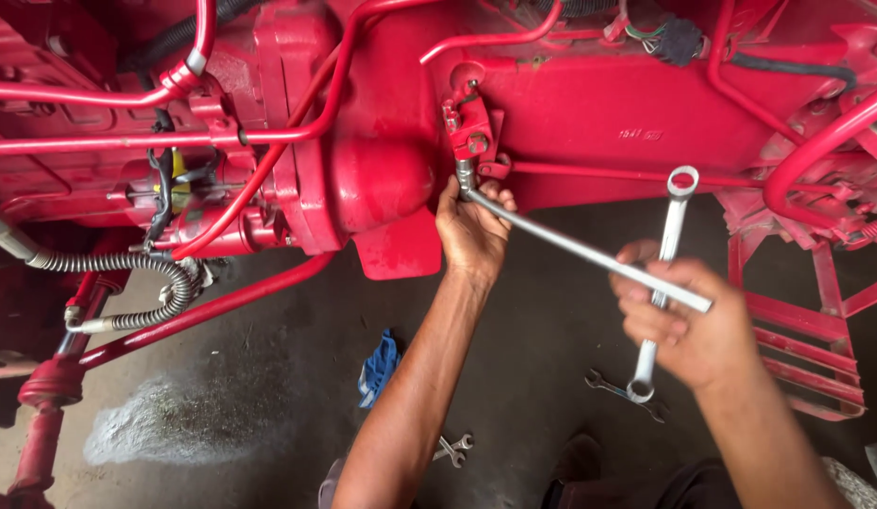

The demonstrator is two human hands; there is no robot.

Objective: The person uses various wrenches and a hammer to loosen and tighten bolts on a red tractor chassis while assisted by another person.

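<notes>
Gripping two tools at once, the right hand [688,325] is closed around the free end of a long silver L-shaped socket wrench [589,253] plus a shiny double ring-end spanner [660,287] that stands nearly upright in the fist. Further in, the left hand [471,231] curls around the wrench's bent end, right under a red bolted bracket [472,132] on the red machine body [570,104]. Down on the concrete floor [269,377] there's a blue rag [380,366] and some small open-end spanners [452,449].
</notes>
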